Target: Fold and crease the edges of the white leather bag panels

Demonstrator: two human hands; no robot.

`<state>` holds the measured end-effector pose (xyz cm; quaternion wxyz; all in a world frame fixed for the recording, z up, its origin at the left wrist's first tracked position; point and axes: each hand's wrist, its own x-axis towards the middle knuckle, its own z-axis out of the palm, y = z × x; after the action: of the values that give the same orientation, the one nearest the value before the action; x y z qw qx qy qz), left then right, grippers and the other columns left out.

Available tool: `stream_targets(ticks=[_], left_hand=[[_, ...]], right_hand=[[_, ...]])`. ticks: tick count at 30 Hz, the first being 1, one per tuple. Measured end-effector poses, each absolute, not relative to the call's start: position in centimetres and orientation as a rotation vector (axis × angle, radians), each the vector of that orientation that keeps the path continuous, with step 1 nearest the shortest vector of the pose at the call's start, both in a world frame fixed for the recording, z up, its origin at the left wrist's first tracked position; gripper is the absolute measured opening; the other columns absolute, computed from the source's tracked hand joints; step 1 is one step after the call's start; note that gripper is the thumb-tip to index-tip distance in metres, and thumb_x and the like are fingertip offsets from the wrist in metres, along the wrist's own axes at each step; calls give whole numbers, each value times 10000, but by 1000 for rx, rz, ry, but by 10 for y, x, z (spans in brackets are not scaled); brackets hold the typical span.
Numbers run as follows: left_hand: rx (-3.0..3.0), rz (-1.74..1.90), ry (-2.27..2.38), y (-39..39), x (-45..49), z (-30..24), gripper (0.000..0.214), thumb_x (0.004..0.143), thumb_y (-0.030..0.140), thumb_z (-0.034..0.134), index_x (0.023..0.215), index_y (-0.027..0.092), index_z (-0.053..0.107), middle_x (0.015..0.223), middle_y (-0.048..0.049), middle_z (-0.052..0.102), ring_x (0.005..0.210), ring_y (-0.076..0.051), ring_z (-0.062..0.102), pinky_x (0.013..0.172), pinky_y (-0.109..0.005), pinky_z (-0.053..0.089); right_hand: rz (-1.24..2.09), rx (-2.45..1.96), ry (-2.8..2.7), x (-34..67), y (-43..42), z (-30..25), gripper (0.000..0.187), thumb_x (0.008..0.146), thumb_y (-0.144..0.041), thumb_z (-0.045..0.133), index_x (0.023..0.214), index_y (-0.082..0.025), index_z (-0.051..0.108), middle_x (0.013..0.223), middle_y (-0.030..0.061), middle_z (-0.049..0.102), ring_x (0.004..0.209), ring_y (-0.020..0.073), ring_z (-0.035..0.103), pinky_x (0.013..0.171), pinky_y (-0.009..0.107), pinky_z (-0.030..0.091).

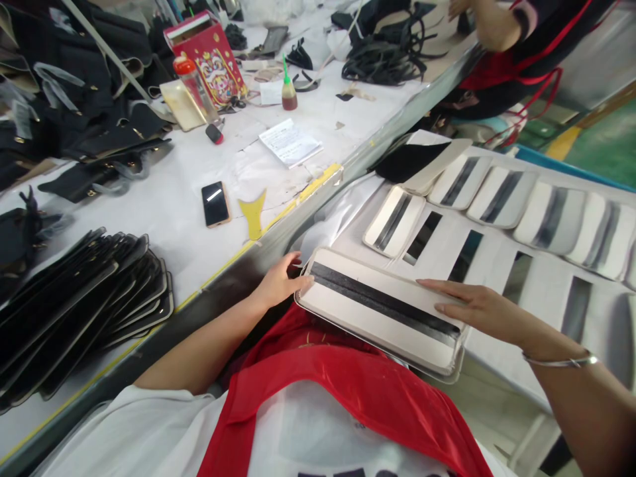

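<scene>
In front of my red apron (377,391) is a pale, rounded rectangular panel (348,268) with a black strip along its length. It looks like a bag panel, and at its right end there seems to be more than one layer. My left hand (283,281) grips the left end, thumb on the top face and fingers curled at the far edge. Over the right end, my right hand (477,308) lies flat with its fingers stretched out, touching the top face. The underside of the panel is hidden.
Similar striped panels (501,195) lie in rows on the right-hand table. On the left bench are a stack of black panels (89,305), a phone (216,204), a yellow piece (253,213), a notepad (289,142) and a small bottle (289,96). Another person's arm (497,23) is at upper right.
</scene>
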<state>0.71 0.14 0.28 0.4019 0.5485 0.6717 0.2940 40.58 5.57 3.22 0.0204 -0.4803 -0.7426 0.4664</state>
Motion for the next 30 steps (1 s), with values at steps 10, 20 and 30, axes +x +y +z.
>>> stream_targets(ticks=[10, 20, 30], left_hand=[[1309, 725, 1631, -2, 16, -6, 604, 708, 319, 675, 1257, 137, 499, 1197, -105, 614, 1055, -247, 591, 971, -378, 444], [1303, 715, 1613, 2, 17, -1, 587, 694, 262, 650, 1254, 158, 508, 1220, -86, 607, 1085, -245, 579, 978, -365, 443], [1310, 729, 1625, 5, 20, -1, 580, 673, 201, 620, 1241, 152, 512, 1237, -78, 596, 1119, -248, 555, 1017, -364, 408]], right_hand=[[760, -1391, -2922, 362, 61, 48, 555, 785, -293, 470, 1310, -112, 501, 1303, 138, 553, 1153, 299, 559, 1008, 445, 448], [409, -1188, -2940, 302, 52, 33, 584, 923, -473, 404, 1426, -190, 311, 1233, 130, 574, 1034, 266, 617, 816, 382, 525], [133, -1370, -3122, 284, 47, 46, 580, 878, -444, 482, 1390, -190, 385, 1079, 130, 612, 801, 262, 635, 617, 355, 500]])
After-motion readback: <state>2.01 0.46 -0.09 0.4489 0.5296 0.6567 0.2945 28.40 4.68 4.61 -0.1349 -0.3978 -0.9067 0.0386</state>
